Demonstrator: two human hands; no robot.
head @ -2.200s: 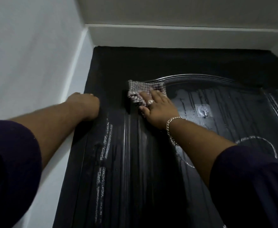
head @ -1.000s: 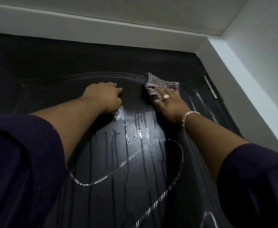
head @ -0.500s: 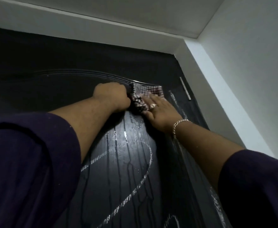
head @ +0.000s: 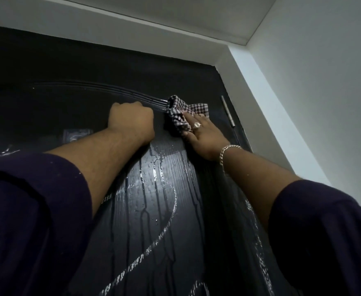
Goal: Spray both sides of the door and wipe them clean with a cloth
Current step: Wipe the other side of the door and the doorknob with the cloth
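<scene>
At the far left, the dark sleeve [head: 32, 210] of the person covers the lower corner, and above it a small square sticker [head: 76, 135] sits on the door [head: 90, 67], to the left of the left hand. The left hand [head: 131, 122] is curled into a fist with its knuckles against the black panel, just under the curved moulding [head: 102, 87]. Nothing can be seen inside the fist, so it probably only leans there to give the body support while the person reaches high.

Below and between the two hands, the panel is wet: streams of liquid and white curved foam lines [head: 164, 227] run down, so this lower part does not look wiped yet.

Just to the right of the left hand, the checked cloth [head: 182, 113] lies bunched on the door at the end of the moulding. The right hand [head: 203, 133], with a ring and a bracelet [head: 228, 151], presses it flat with straight fingers, so the wide palm pushes the cloth over the surface. Further right of this hand is the hinge [head: 228, 112], then the white frame [head: 258, 99] and the wall [head: 324, 82]. The spray bottle is not in view.
</scene>
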